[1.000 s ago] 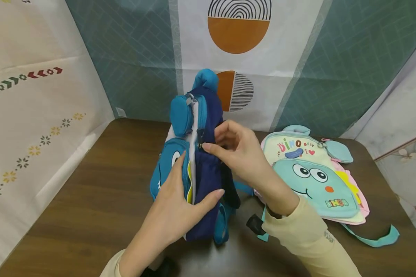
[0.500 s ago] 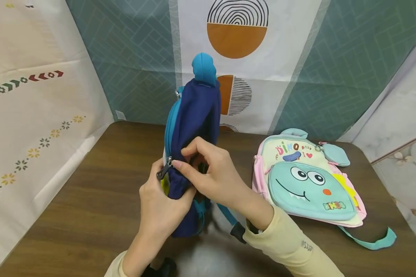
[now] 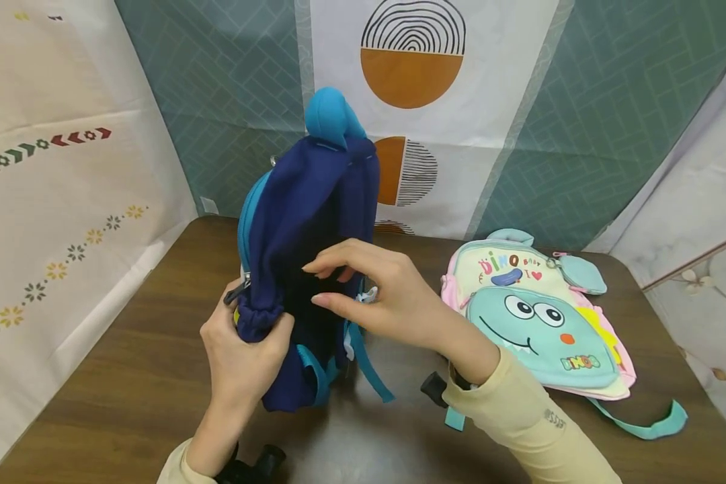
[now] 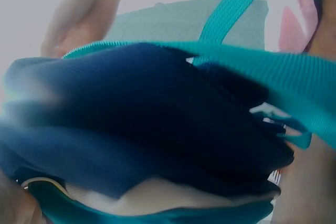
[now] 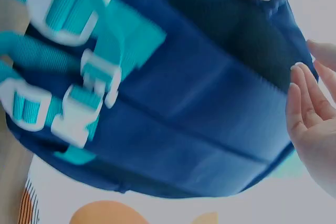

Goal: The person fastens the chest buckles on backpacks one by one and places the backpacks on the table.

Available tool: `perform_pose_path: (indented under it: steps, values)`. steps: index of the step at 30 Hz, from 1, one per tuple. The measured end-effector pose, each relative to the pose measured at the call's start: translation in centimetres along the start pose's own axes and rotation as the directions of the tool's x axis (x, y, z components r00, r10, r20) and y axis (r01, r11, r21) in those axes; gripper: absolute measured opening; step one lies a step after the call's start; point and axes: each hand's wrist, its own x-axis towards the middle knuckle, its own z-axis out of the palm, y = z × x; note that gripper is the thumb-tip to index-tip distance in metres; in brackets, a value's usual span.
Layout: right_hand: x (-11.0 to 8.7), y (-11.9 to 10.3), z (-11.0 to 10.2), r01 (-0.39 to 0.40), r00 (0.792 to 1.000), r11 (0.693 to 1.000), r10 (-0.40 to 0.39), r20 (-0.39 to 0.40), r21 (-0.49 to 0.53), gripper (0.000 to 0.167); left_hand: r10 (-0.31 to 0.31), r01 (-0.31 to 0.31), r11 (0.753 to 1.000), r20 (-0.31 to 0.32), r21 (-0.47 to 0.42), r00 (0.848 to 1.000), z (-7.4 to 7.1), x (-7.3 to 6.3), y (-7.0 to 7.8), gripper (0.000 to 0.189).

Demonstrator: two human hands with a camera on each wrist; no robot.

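A navy and teal child's backpack (image 3: 311, 195) stands upright at mid-table, turned so its strap side faces right. My left hand (image 3: 242, 353) grips its side edge low down, thumb on the navy fabric, which bunches up there. Just above those fingers hangs a dark zipper pull (image 3: 237, 290). My right hand (image 3: 393, 296) is held in front of the back panel, thumb and fingers apart, with nothing between them. In the right wrist view, that hand's fingers (image 5: 310, 103) are beside the navy panel, and white strap buckles (image 5: 79, 116) hang at the left.
To the right lies a pale dinosaur backpack (image 3: 544, 329) with a teal pocket, its loose strap (image 3: 647, 427) trailing toward the table's right edge. The brown table (image 3: 127, 349) meets a patterned cloth backdrop (image 3: 254, 101) behind. A teal strap (image 3: 369, 366) hangs off the navy backpack.
The navy backpack has turned, its front going out of sight and its strap side coming into view, and has shifted left with my left hand. My right hand has come away from the zipper pull.
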Motion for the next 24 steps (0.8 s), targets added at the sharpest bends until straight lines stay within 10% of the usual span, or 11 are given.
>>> perform_pose_path:
  steps: [11,16,24]
  values:
    - [-1.3,4.7,-3.6,-0.163,0.978,0.987,0.161,-0.132,-0.007,0.04,-0.09,0.092,0.995,0.075,-0.031,0.993,-1.3,0.9,0.0,0.032]
    - [-2.2,6.9,-4.4,-0.39,0.888,0.918,0.395,-0.234,0.071,0.039,-0.12,0.128,0.989,0.113,-0.07,0.986,-1.8,1.2,0.5,0.025]
    - [-2.0,8.6,-4.6,-0.497,0.777,0.861,0.496,-0.387,0.106,0.053,-0.185,0.199,0.974,0.12,-0.11,0.975,-2.5,1.3,1.0,0.015]
